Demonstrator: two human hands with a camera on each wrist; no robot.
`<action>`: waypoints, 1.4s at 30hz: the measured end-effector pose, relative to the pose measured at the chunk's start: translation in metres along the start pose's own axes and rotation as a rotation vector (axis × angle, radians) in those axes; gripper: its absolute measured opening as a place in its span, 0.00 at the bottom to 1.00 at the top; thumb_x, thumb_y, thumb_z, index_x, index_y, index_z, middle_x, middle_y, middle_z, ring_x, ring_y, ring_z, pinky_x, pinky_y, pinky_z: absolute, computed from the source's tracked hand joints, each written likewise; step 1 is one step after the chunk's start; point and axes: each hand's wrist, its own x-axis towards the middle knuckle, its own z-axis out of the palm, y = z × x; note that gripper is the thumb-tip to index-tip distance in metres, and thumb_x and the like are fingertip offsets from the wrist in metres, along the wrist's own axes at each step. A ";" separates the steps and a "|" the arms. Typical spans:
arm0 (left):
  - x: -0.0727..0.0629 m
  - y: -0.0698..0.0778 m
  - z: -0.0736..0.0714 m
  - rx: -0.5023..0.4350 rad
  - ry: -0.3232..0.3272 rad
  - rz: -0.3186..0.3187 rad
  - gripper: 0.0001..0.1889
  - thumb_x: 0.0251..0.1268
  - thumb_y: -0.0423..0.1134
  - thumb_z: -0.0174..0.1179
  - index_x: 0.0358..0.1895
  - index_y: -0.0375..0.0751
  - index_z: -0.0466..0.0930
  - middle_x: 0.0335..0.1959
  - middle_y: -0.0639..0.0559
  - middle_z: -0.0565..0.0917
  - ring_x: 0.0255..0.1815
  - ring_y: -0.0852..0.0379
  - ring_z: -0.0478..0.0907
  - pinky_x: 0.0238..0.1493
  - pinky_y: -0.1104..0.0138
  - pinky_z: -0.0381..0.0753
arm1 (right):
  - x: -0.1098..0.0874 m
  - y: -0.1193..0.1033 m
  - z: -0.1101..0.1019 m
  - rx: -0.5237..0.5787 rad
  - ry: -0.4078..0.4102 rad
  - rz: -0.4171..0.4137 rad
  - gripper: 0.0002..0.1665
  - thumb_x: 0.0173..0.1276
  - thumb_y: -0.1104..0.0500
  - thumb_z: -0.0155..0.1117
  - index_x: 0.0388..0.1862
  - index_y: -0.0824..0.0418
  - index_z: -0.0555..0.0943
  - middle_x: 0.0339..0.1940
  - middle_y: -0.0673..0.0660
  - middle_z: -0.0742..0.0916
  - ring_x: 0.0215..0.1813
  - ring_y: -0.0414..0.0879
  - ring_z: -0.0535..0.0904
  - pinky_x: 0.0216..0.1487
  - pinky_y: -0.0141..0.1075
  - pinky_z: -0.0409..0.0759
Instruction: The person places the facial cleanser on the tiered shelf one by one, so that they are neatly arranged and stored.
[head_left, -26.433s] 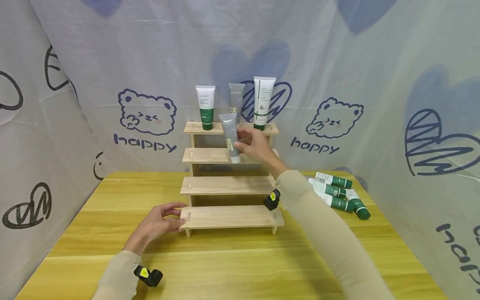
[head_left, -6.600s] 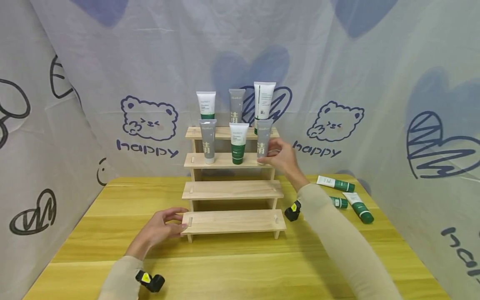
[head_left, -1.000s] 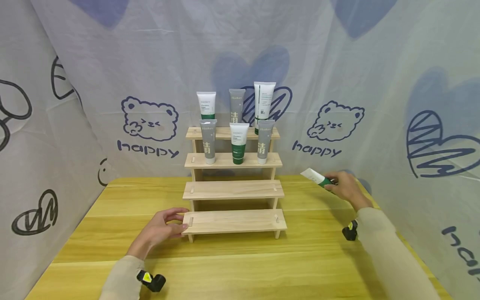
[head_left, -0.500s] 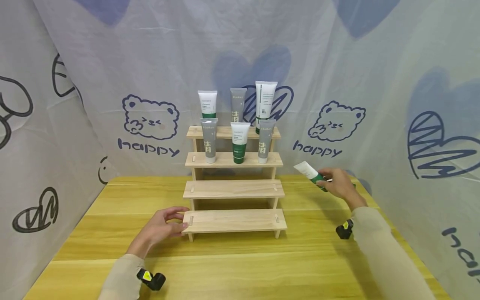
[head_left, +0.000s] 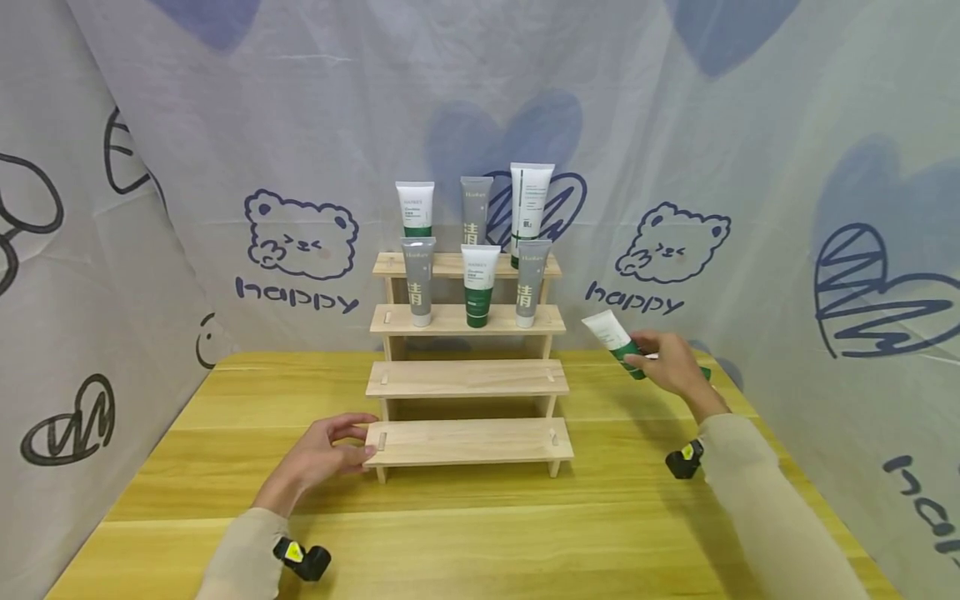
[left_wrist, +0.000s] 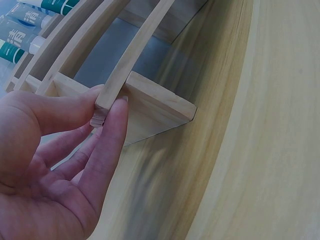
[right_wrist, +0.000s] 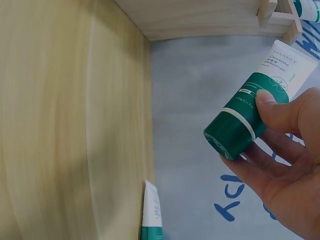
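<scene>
My right hand (head_left: 667,364) grips a white-and-green squeeze tube (head_left: 613,342) above the table, right of the stepped wooden rack (head_left: 467,379). In the right wrist view, the thumb lies across the tube's green lower part (right_wrist: 245,110), and its cap points down and left. My left hand (head_left: 322,450) pinches the left end of the rack's lowest shelf (left_wrist: 112,90) between thumb and fingers. On the second shelf from the top stand a grey tube (head_left: 419,283), a white-and-green tube (head_left: 478,287) and another grey tube (head_left: 531,283).
The top shelf bears a white-and-green tube (head_left: 416,208), a grey tube (head_left: 476,212) and a taller white tube (head_left: 531,200). Another tube (right_wrist: 151,215) lies on the table (head_left: 450,542), mostly hidden by my right hand in the head view. A printed cloth (head_left: 300,125) hangs behind.
Since the oldest frame, the second shelf has gained three tubes and the table pile has shrunk. Over the last second, my right hand moved slightly left and up with its tube. My left hand stayed put.
</scene>
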 end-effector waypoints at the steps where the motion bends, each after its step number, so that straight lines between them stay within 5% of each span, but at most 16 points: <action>1: 0.000 0.000 0.000 0.000 0.000 -0.001 0.32 0.69 0.34 0.67 0.74 0.33 0.68 0.60 0.34 0.79 0.45 0.55 0.85 0.46 0.63 0.91 | 0.000 -0.001 0.000 0.003 0.002 -0.001 0.25 0.74 0.64 0.65 0.66 0.73 0.77 0.59 0.75 0.84 0.59 0.69 0.83 0.54 0.54 0.88; 42: 0.000 -0.001 0.000 -0.013 0.001 0.003 0.32 0.69 0.34 0.67 0.73 0.32 0.69 0.59 0.34 0.79 0.46 0.55 0.85 0.46 0.64 0.91 | -0.007 -0.061 0.018 0.222 -0.016 -0.008 0.27 0.76 0.64 0.63 0.69 0.72 0.73 0.64 0.72 0.82 0.66 0.68 0.79 0.69 0.59 0.79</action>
